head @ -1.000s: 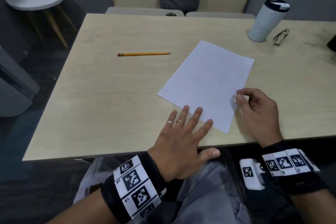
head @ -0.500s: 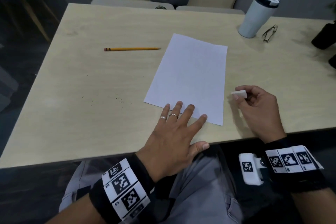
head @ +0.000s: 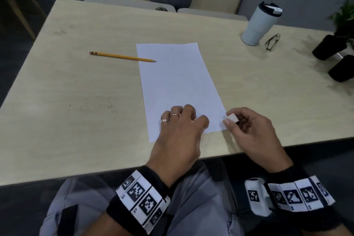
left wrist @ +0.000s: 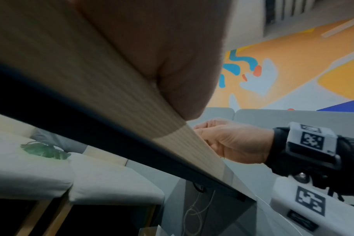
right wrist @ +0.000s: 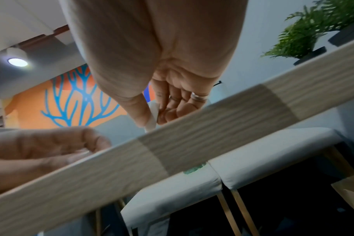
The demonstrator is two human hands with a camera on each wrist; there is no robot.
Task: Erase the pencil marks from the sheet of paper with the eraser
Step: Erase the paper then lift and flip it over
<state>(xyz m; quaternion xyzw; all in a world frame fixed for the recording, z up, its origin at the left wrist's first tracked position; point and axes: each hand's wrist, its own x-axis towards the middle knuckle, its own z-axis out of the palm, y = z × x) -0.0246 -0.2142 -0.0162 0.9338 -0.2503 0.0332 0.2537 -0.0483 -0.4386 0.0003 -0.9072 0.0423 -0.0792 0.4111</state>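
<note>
On the table (head: 76,117), at about ten o'clock from my hands, I see the pencil (head: 122,56) lying flat, its tip just over the left edge of the sheet of paper (head: 178,82). The sheet runs from near centre down toward six o'clock, its near edge close to the table's front edge. My left hand (head: 178,132) sits on the sheet's near end with the fingers bent under at the knuckles and pressed to the paper; this grip holds nothing, only bears down on the sheet. At three o'clock from it, my right hand (head: 251,134) rests on the table just off the sheet's right edge, thumb and forefinger pinching the small white eraser (head: 232,117), which is held at the paper's near right corner. Open tabletop lies to the left of the sheet; at one to two o'clock stand a tumbler (head: 258,23), glasses (head: 272,41) and dark plant pots (head: 329,48).
</note>
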